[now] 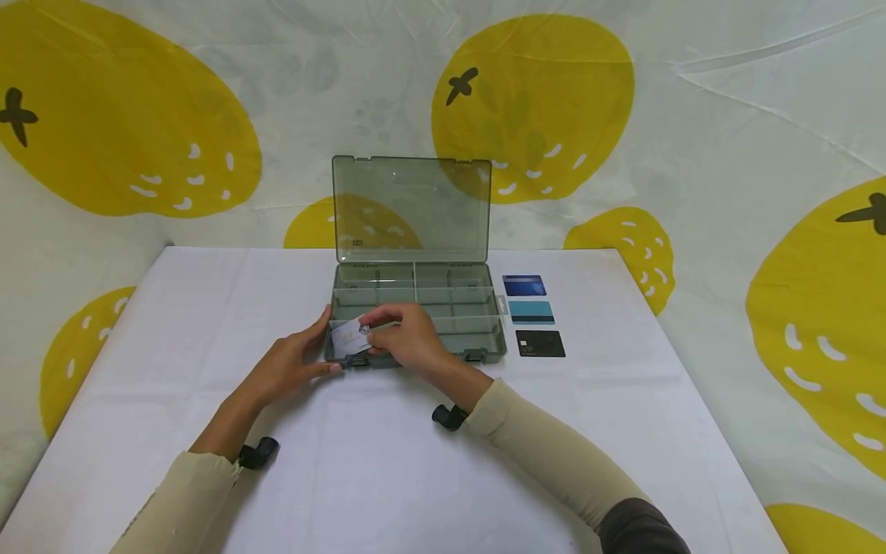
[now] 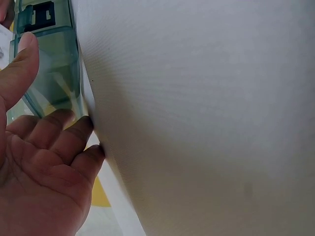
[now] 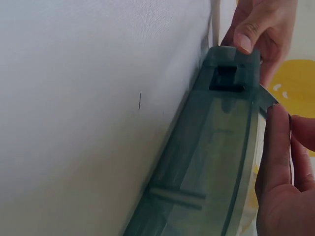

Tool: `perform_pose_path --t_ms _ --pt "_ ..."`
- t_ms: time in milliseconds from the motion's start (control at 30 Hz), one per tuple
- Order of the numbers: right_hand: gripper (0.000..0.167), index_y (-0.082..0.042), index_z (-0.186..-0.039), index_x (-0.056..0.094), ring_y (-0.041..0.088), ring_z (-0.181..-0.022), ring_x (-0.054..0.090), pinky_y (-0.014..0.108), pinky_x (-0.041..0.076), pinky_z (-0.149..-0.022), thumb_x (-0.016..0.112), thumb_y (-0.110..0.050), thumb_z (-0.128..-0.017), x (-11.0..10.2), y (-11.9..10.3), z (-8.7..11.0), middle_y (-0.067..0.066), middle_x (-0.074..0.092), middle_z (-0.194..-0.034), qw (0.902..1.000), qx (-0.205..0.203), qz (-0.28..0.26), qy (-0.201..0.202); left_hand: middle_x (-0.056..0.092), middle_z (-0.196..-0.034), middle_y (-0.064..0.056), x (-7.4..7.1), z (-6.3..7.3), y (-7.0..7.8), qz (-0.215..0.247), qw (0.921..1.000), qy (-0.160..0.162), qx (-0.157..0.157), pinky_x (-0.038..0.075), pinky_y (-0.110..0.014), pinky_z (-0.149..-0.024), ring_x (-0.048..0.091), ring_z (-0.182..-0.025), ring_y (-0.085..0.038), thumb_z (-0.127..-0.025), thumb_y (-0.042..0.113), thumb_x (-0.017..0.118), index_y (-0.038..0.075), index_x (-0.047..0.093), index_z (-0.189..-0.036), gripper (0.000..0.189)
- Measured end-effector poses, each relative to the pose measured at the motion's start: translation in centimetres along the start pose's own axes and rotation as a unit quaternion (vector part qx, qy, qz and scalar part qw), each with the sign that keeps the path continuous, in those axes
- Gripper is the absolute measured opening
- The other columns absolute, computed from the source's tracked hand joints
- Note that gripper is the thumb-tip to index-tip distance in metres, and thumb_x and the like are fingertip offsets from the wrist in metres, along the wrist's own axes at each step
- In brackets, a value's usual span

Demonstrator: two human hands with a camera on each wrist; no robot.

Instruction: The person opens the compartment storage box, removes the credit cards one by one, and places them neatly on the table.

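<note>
A grey-green clear plastic organizer box point(image 1: 477, 344) lies on the table with its lid point(image 1: 412, 208) raised at the back. Thin dividers split it into several compartments. My right hand point(image 1: 410, 340) pinches a white card point(image 1: 348, 338) by its right end, tilted over the front left compartment. Whether the card touches the compartment floor, I cannot tell. At the box's front left corner, my left hand point(image 1: 285, 369) grips it, thumb on the front wall and fingers along the left side. In the right wrist view, the card is mostly hidden behind the fingers.
Right of the box, three cards lie in a column: a dark blue card point(image 1: 524, 285), a light blue card point(image 1: 531, 312) and a black card point(image 1: 541, 344). A white cloth covers the table point(image 1: 374, 477). Behind hangs a curtain point(image 1: 311, 46) with yellow fruit prints.
</note>
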State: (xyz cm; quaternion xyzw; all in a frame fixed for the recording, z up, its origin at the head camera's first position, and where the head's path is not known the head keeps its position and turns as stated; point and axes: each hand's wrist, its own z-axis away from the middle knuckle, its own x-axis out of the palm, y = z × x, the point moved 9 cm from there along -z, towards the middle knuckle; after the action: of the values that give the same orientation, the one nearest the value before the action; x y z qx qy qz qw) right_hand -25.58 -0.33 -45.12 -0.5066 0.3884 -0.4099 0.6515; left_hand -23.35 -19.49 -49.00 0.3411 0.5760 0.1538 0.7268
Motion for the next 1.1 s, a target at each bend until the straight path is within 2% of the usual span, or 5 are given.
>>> perform_pose_path --t_ms 300,367,600,833,1100 --pt "0.032 0.003 -0.117 0.077 0.018 -0.089 0.078 0.041 0.068 -0.084 0.07 0.018 -0.09 -2.7 -0.2 1.0 0.019 0.071 -0.125 0.9986 -0.009 -0.053 0.005 0.025 -0.174 -0.015 -0.1 0.2 0.1 0.01 0.9999 0.002 -0.002 0.025 -0.068 -0.128 0.027 -0.161 -0.046 -0.091 0.03 0.086 0.025 0.01 -0.172 0.111" --pt "0.032 0.002 -0.118 0.077 0.017 -0.091 0.078 0.042 0.068 -0.086 0.07 0.017 -0.09 -3.3 -0.1 1.5 0.018 0.071 -0.127 0.9987 -0.008 -0.051 0.003 0.024 -0.175 -0.014 -0.1 0.2 0.1 0.011 0.9999 0.001 -0.002 0.024 -0.068 -0.128 0.026 -0.161 -0.046 -0.091 0.031 0.085 0.025 0.01 -0.172 0.111" --pt "0.033 0.0 -0.119 0.077 0.018 -0.095 0.078 0.033 0.068 -0.083 0.07 0.016 -0.091 -5.8 0.1 3.2 0.017 0.071 -0.129 0.9992 -0.005 -0.039 0.013 0.024 -0.175 -0.014 -0.1 0.3 0.3 0.004 1.0 0.003 0.002 0.024 -0.067 -0.129 0.026 -0.161 -0.046 -0.092 0.033 0.084 0.023 0.011 -0.172 0.109" --pt "0.033 -0.004 -0.121 0.077 0.021 -0.103 0.078 0.043 0.066 -0.092 0.072 0.013 -0.092 -8.9 1.2 5.1 0.014 0.071 -0.132 0.9988 0.018 -0.033 0.032 0.025 -0.174 -0.016 -0.1 0.2 0.3 -0.002 1.0 0.005 0.003 0.026 -0.067 -0.128 0.028 -0.16 -0.047 -0.093 0.034 0.083 0.024 0.011 -0.172 0.108" --pt "0.033 -0.006 -0.123 0.077 0.023 -0.101 0.078 0.042 0.066 -0.093 0.075 0.008 -0.093 -13.1 2.8 7.8 0.015 0.07 -0.132 0.9961 0.04 -0.008 0.078 0.023 -0.175 -0.014 0.0 0.2 0.1 -0.002 1.0 0.0 -0.004 0.025 -0.068 -0.128 0.026 -0.161 -0.046 -0.093 0.036 0.083 0.025 0.01 -0.172 0.108"
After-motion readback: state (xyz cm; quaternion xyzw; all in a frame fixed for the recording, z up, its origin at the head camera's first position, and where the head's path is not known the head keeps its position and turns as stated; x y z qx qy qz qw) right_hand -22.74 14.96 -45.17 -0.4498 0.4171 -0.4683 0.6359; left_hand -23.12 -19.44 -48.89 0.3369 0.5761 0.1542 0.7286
